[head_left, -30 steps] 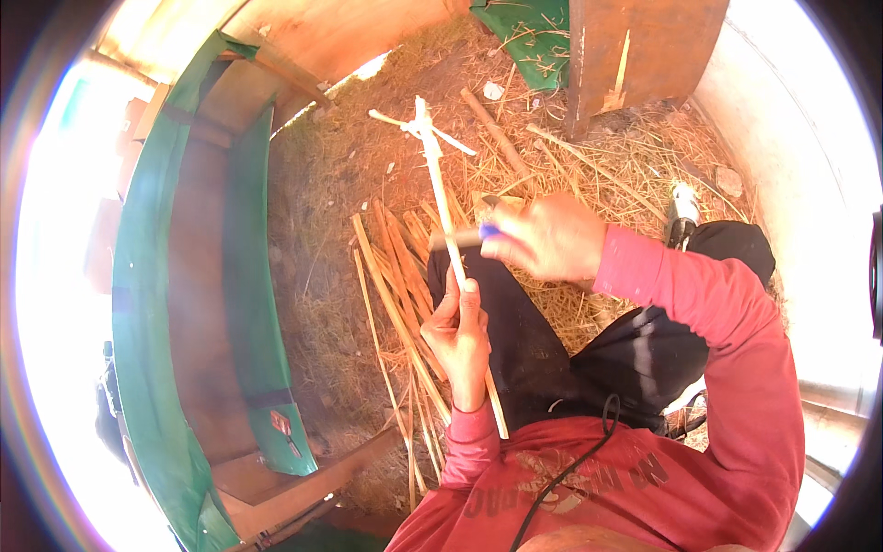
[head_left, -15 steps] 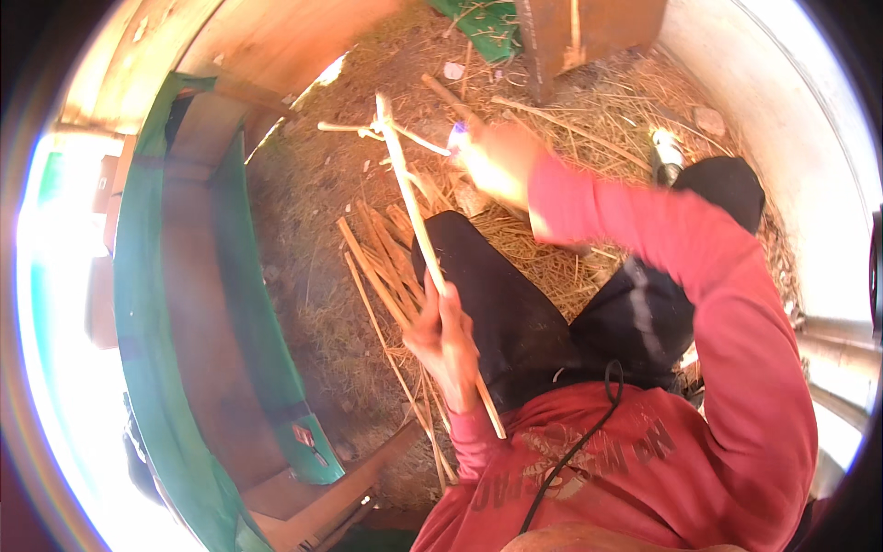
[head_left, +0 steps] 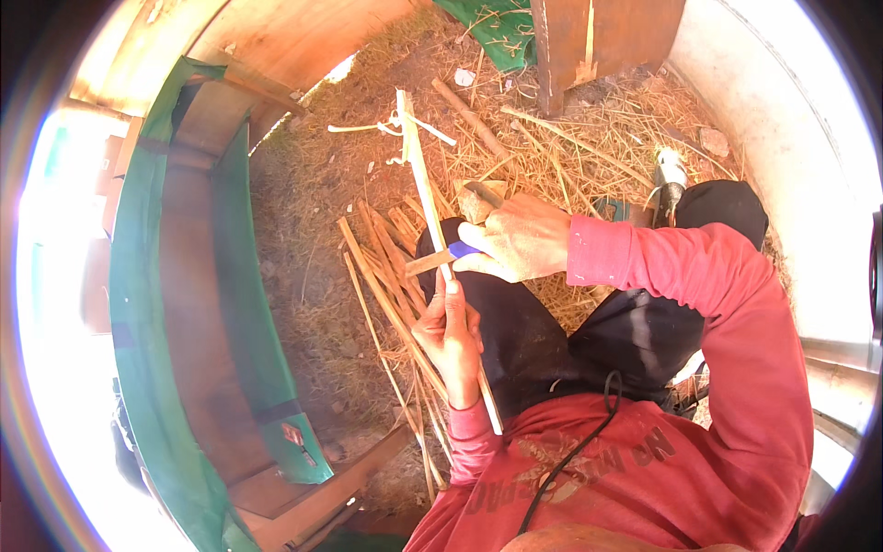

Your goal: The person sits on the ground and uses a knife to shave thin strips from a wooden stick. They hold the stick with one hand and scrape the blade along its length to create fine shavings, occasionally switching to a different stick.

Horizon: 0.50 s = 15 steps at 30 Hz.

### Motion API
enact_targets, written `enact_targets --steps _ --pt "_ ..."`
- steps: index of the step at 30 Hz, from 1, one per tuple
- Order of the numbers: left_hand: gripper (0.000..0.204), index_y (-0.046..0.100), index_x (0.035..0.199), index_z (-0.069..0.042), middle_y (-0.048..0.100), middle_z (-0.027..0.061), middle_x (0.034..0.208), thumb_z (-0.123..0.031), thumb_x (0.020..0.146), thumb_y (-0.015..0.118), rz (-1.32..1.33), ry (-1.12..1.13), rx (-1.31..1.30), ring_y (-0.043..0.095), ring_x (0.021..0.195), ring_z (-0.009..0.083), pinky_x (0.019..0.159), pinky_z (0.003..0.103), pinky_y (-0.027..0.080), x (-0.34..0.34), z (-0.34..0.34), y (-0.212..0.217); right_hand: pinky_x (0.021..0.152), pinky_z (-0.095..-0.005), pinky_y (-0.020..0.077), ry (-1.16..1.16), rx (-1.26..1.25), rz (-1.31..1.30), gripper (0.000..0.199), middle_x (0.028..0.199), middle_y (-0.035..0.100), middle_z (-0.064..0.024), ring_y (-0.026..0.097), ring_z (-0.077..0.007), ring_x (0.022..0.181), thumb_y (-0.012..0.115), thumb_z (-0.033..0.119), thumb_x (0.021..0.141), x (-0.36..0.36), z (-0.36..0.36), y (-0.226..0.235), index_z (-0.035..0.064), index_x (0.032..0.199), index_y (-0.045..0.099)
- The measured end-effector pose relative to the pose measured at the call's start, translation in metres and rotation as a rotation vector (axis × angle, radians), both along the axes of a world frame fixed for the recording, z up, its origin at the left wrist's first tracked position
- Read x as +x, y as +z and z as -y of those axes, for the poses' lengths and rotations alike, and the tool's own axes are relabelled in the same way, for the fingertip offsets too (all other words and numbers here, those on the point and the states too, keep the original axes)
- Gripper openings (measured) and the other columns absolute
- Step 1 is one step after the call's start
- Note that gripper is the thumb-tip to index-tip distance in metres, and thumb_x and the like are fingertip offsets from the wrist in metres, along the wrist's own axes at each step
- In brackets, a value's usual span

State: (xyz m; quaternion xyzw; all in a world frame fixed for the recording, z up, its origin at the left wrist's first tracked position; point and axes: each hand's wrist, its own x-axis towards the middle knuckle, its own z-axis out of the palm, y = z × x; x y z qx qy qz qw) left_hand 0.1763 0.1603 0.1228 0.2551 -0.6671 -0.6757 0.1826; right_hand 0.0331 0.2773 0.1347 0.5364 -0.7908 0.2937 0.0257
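Observation:
My left hand [head_left: 450, 338] is closed around a long pale wooden stick [head_left: 418, 166]. Its lower end comes down in front of my red sweatshirt, and its upper end points away from me with thin curled shavings [head_left: 363, 127] sticking out on both sides. My right hand [head_left: 524, 241] grips a knife [head_left: 425, 264] by its blue handle. The blade lies across the stick just above my left thumb. Close beyond my right hand is a wedge-shaped stone or block [head_left: 475, 201]. A bundle of split sticks [head_left: 372, 267] lies on the ground left of my knee.
A green cloth-covered wooden frame [head_left: 262, 304] stands at my left. Straw [head_left: 607, 120] and a thicker stick [head_left: 469, 118] lie ahead. At the far side a brown board [head_left: 607, 46] stands upright, with a pale wall [head_left: 754, 110] to the right. A dark bottle-like object [head_left: 670, 189] is near my right knee.
My right hand has come back from beyond the stick's upper end toward my left hand, bringing the knife blade down across the stick. The left hand keeps its grip.

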Motion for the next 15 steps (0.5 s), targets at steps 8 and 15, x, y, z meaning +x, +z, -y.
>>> enact_targets --steps 8,15 --pt "0.027 0.062 0.107 0.001 0.036 -0.0073 0.05 -0.021 0.094 0.054 0.007 0.012 -0.112 0.029 0.04 0.0004 0.036 0.018 0.021 -0.001 -0.009 0.004 0.048 -0.0395 0.0396 -0.034 -0.106 -0.199 0.038 0.046 0.048 -0.0112 0.049 -0.0292 0.045 0.055 0.044 0.088 -0.015 0.015 -0.047 0.0066 0.079 0.056" --pt "0.035 0.055 0.12 0.003 0.032 -0.0049 0.049 -0.022 0.096 0.05 -0.085 -0.183 0.178 0.028 0.037 0.0036 0.033 0.02 0.021 0.024 -0.017 -0.004 0.049 -0.0378 0.0496 -0.766 0.242 0.133 0.029 0.065 0.06 -0.0088 0.06 -0.0194 0.057 0.049 0.027 0.093 -0.159 -0.027 -0.082 0.0046 0.083 0.063"
